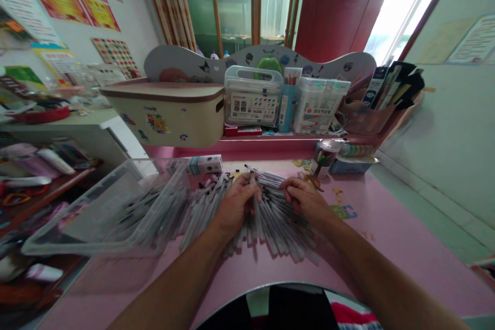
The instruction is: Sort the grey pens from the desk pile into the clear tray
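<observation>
A wide heap of slim clear-barrelled pens [270, 227] is fanned across the pink desk [386, 268]. Over the middle of the heap, my left hand [238, 201] is closed with a pen [253, 181] between thumb and fingers. My right hand [303, 197] rests at the heap's right side, its fingers curled near the pen tops; whatever they pinch is too small or hidden to make out. To the left, a clear plastic bin [96, 245] lies tilted, with many more pens inside.
Behind the heap lies a small patterned box [204, 164]. A can of pencils [325, 157] and a blue box [351, 165] stand at the back right. The shelf above holds a cream storage bin [174, 118], a marker case [253, 98] and a pen holder [367, 113].
</observation>
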A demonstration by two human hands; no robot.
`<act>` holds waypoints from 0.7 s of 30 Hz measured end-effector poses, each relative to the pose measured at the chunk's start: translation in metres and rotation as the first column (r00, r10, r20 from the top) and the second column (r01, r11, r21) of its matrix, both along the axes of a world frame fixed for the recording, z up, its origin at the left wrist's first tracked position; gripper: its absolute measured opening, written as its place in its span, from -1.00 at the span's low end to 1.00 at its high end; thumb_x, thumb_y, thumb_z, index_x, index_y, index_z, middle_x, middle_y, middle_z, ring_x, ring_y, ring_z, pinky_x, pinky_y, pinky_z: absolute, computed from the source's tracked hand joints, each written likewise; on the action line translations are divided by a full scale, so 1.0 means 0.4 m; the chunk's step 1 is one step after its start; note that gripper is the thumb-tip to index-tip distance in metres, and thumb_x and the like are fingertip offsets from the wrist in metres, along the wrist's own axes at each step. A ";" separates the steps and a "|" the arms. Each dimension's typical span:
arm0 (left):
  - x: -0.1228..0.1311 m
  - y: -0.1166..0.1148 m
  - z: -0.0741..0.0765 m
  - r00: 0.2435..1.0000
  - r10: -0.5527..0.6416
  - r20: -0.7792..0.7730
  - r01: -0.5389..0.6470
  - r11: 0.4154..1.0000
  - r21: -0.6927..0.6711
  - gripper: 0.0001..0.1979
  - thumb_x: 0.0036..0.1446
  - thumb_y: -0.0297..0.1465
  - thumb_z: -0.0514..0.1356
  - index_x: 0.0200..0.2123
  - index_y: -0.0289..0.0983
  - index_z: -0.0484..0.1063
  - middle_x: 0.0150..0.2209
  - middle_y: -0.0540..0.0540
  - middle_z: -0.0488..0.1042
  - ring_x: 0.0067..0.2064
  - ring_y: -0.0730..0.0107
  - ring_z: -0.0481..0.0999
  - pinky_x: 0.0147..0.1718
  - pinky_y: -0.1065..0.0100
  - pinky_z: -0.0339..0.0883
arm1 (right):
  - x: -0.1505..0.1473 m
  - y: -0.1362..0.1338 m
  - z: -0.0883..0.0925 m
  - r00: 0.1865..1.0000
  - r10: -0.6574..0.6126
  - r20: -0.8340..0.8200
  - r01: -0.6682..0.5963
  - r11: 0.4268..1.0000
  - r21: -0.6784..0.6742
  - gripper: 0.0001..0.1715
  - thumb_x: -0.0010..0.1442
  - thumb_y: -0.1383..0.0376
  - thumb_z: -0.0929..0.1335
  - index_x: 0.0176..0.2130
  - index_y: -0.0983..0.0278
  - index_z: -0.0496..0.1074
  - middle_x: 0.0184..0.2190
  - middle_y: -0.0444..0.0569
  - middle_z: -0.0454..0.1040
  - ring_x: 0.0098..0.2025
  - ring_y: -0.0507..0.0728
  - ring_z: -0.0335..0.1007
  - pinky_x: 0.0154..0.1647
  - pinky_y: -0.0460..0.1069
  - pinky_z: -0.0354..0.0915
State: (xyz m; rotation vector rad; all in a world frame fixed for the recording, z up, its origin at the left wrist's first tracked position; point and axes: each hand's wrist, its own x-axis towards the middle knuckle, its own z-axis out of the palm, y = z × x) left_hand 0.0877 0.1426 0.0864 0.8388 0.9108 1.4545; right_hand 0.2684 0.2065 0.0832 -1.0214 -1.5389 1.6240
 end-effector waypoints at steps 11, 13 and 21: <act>0.006 -0.016 -0.017 0.906 -0.420 0.055 0.423 0.900 -0.107 -0.70 0.05 -0.23 0.31 -0.27 -0.23 0.29 -0.69 0.13 0.26 -0.69 0.62 0.10 -0.71 0.54 -0.11 | -0.004 -0.034 -0.015 0.988 0.140 0.057 -0.146 0.982 0.117 -0.51 0.27 -0.01 0.24 -0.54 0.24 0.20 -0.64 -0.20 0.10 -0.61 -0.02 -0.06 -0.62 -0.07 -0.14; 0.007 -0.018 -0.016 0.904 -0.422 0.067 0.427 0.896 -0.118 -0.69 0.03 -0.21 0.32 -0.28 -0.23 0.29 -0.69 0.13 0.27 -0.69 0.62 0.10 -0.70 0.53 -0.09 | -0.003 -0.033 -0.017 0.985 0.160 0.065 -0.167 0.978 0.128 -0.50 0.28 -0.01 0.24 -0.54 0.24 0.18 -0.64 -0.20 0.10 -0.60 -0.02 -0.06 -0.61 -0.07 -0.13; 0.015 -0.026 -0.009 0.914 -0.394 0.095 0.404 0.905 -0.130 -0.71 0.04 -0.24 0.32 -0.28 -0.25 0.33 -0.68 0.11 0.28 -0.69 0.63 0.10 -0.69 0.53 -0.11 | -0.006 -0.034 -0.022 0.985 0.164 0.060 -0.170 0.978 0.123 -0.48 0.26 -0.05 0.26 -0.53 0.23 0.16 -0.66 -0.24 0.08 -0.63 -0.04 -0.07 -0.63 -0.08 -0.13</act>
